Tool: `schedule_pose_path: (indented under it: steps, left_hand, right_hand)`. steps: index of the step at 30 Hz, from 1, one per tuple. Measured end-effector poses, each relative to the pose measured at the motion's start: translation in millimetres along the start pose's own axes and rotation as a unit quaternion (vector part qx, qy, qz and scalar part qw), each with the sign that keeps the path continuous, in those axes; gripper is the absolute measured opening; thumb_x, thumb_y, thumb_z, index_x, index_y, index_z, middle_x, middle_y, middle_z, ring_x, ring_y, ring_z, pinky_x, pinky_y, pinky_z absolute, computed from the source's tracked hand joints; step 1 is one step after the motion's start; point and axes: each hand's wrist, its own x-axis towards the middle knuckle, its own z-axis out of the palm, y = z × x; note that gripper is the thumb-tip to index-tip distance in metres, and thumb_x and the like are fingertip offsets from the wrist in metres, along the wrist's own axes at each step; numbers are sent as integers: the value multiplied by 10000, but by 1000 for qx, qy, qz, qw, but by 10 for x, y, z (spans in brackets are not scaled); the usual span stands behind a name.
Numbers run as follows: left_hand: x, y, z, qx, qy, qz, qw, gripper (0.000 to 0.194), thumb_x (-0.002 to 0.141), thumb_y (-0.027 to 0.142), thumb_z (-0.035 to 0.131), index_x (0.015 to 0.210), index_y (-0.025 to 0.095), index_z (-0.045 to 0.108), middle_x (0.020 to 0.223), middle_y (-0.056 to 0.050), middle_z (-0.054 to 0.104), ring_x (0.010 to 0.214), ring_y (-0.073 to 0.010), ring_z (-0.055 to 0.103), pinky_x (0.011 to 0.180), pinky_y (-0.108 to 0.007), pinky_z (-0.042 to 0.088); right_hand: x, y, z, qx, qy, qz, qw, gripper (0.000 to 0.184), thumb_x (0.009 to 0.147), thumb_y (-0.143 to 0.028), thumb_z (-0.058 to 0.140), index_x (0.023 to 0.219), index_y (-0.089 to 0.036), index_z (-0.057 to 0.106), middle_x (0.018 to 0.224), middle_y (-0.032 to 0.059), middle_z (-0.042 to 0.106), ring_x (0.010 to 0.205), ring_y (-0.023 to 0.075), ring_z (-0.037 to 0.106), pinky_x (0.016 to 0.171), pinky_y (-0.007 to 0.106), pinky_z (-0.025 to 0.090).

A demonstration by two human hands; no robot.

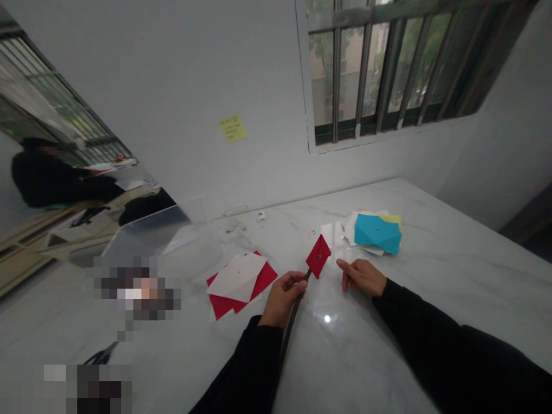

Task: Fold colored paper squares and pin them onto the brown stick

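My left hand (284,296) closes its thumb and fingers round a thin dark brown stick (291,319), which runs down past my sleeve. A red folded paper piece (318,261), diamond-like in outline with a small shiny pin at its middle, sits at the stick's upper end. Just right of it, my right hand (362,277) hovers with index finger stretched out and nothing visible in its fingers. Left of my left hand lies a stack of red paper (267,275) topped by a pale pink sheet (239,279) with a small central hole.
Beyond my right hand, a blue paper sheet (377,233) tops white and yellow sheets. A clear plastic sheet or box (150,230), dark-handled scissors (101,355) and a small white object (260,215) are on the marble table (371,356). Another person (56,172) sits far left.
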Motion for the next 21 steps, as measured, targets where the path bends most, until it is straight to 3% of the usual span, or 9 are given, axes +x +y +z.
schedule_pose_path:
  steps: [3,6,8,10,12,13,16,18,21]
  left_hand:
    - [2,1,6,-20,9,1,1000,379,598,346,861,878,158,687,726,1,646,600,-100,523,618,-238,416]
    - [2,-5,0,-20,0,-2,1000,367,605,337,859,875,156,691,728,-2,640,596,-97,517,613,-239,414]
    - [0,-9,-8,-11,-14,-2,1000,353,621,331,852,882,155,694,744,-7,643,598,-97,518,609,-238,409]
    - [-4,-8,-11,-5,-24,-2,1000,347,623,327,851,882,156,695,751,-9,646,597,-95,518,605,-235,403]
    - [-6,-3,-8,-7,-20,-4,1000,358,612,333,856,878,158,693,744,-7,646,595,-96,516,603,-234,402]
    - [-6,0,-3,-12,-12,-4,1000,367,605,338,860,876,157,692,737,-6,645,600,-99,520,604,-234,404]
    - [1,3,11,-40,15,4,999,392,591,346,869,882,156,687,743,-6,647,625,-101,536,620,-234,416]
    - [6,1,18,-55,21,8,998,397,587,345,874,881,155,685,753,-6,650,628,-98,541,629,-235,424]
    - [5,0,27,-58,19,6,998,396,588,342,876,881,158,683,749,-2,648,630,-98,547,637,-237,429]
  right_hand:
    - [0,7,16,-27,-27,-2,999,658,934,-633,397,463,-196,538,435,-1,449,466,135,433,557,302,345]
    - [25,17,29,-31,99,-36,994,432,904,-579,512,864,-183,681,529,-32,501,519,144,461,547,279,329]
    - [40,10,1,-7,158,-45,986,499,890,-559,553,1196,-169,617,593,-38,552,537,147,481,556,271,358]
    - [31,-13,-48,25,170,-48,984,572,886,-580,548,1280,-167,587,677,-13,618,555,142,502,569,264,388]
    - [-17,-49,-89,52,45,-28,997,580,897,-647,473,1101,-156,705,670,18,649,531,134,503,543,257,388]
    - [-54,-70,-96,65,-83,-9,994,624,902,-676,429,982,-146,748,632,31,652,503,129,495,517,252,375]
    - [-176,-125,-35,86,-463,23,882,633,891,-671,471,858,-124,788,561,39,651,446,107,456,472,236,332]
    - [-210,-137,47,99,-471,-8,877,516,874,-597,567,896,-132,789,582,18,651,471,96,451,497,227,341]
    - [-147,-97,128,126,-298,-43,945,424,871,-521,598,857,-130,760,573,-6,605,519,100,474,541,230,370]
